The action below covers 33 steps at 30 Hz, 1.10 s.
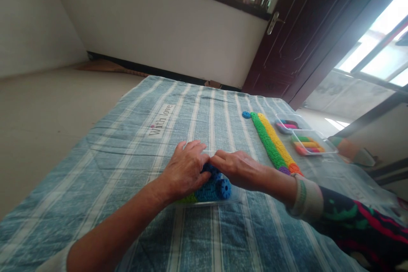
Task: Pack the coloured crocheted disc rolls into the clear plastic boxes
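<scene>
A clear plastic box (pixel 208 204) with blue and lime-green notched plastic discs in it is in front of me on the cloth. The blue discs (pixel 207 189) lie in rows, and one disc (pixel 224 188) faces me at the right. My left hand (pixel 186 168) rests over the box's left and far part, its fingers stretched and its thumb on the blue discs. At the far right of the box, my right hand (pixel 237 169) has its fingers curled together close to the left fingertips. Whatever the right fingers hold is hidden.
Long rows of green discs (pixel 266 142) and yellow discs (pixel 274 138) lie to the right, with a loose blue disc (pixel 246 114) at their far end. Beyond them stand two clear boxes (pixel 331 149) with coloured pieces. A striped cloth (pixel 127 157) covers the table.
</scene>
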Available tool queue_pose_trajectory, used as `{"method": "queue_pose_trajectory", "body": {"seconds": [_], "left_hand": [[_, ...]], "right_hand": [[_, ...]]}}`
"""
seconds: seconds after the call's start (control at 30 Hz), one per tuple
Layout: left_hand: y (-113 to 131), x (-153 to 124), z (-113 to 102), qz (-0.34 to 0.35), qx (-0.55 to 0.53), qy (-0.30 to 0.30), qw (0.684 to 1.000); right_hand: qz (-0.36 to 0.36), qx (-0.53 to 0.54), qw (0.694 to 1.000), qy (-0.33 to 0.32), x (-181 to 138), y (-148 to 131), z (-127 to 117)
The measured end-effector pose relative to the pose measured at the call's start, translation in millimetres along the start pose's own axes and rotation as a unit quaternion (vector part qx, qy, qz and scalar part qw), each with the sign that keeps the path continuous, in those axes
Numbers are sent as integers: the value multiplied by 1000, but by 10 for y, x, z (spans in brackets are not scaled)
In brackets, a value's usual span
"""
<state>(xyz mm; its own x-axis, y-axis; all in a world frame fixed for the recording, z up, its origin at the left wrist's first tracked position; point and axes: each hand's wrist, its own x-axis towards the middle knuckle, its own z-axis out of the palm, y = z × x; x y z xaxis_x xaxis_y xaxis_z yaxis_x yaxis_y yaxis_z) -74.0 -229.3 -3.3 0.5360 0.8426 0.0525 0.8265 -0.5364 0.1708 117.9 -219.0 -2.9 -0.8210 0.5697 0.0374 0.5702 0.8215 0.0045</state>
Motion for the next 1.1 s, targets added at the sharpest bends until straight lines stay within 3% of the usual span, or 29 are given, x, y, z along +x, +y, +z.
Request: {"method": "queue_pose_trajectory", "body": {"seconds": [0.27,0.6,1.1], "left_hand": [[-4,3,2,1,7,5,1000],[6,4,21,-5,8,8,1000],[111,29,44,-21,0,30,999]], "right_hand": [[36,6,999,23,45,-50,71],[88,72,994,-4,37,-71,61],[124,135,982,53,35,-38,145]]}}
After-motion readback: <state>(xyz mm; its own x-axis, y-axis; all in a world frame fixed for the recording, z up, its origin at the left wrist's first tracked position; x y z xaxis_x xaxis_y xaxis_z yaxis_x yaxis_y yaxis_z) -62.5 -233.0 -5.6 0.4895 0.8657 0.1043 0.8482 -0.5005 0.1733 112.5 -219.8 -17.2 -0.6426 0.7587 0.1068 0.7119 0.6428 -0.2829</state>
